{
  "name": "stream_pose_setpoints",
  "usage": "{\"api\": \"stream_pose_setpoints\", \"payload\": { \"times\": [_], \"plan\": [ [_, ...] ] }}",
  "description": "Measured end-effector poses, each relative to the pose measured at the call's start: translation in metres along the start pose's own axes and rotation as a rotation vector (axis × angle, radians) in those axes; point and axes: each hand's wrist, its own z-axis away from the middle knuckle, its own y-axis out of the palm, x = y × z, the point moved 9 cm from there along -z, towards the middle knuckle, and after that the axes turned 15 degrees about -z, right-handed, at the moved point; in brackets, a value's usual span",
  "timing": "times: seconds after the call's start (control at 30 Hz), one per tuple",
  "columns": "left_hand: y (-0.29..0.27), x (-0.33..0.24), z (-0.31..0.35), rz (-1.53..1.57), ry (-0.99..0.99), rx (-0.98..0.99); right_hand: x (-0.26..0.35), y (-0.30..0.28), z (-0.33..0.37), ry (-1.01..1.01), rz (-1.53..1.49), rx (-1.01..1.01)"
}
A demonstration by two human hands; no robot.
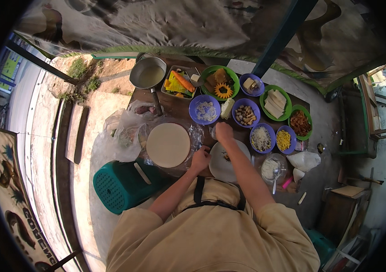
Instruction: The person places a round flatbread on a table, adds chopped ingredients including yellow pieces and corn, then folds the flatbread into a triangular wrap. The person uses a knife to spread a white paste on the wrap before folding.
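My left hand (201, 158) is closed, fingers curled, between a round flat cream-coloured disc (168, 145) and a whitish plate (224, 171). Whatever its fingers hold, if anything, is hidden. Over the plate's far edge reaches my right hand (223, 132), its fingers bent together beside clear plastic; I cannot make out what is in them. A small heap of brown filling (226, 156) lies on the plate, partly behind my right forearm. Crumpled clear plastic wrap (196, 137) lies between the disc and the plate. Just beyond my right hand are a pale block (227, 109) and a purple bowl of white shreds (205, 110).
Purple and green bowls with mushroom-like pieces (245, 115), white slices (274, 104), brown shreds (299, 123) and corn (284, 140) crowd the table's far right. A saucepan (148, 72) stands far left, its handle toward me. A green plastic stool (122, 186) is near left.
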Motion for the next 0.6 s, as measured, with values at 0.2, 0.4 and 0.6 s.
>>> {"api": "stream_pose_setpoints", "payload": {
  "times": [0.2, 0.4, 0.6],
  "plan": [
    [0.0, -0.003, -0.005, 0.001, -0.018, 0.029, -0.001, 0.003, 0.01, -0.08, 0.023, -0.093],
    [0.002, -0.001, -0.009, 0.003, -0.018, 0.069, -0.008, 0.0, 0.007, -0.002, -0.084, -0.111],
    [0.0, 0.0, -0.007, 0.008, 0.02, 0.001, -0.032, -0.029, 0.016, -0.01, -0.583, -0.21]
  ]
}}
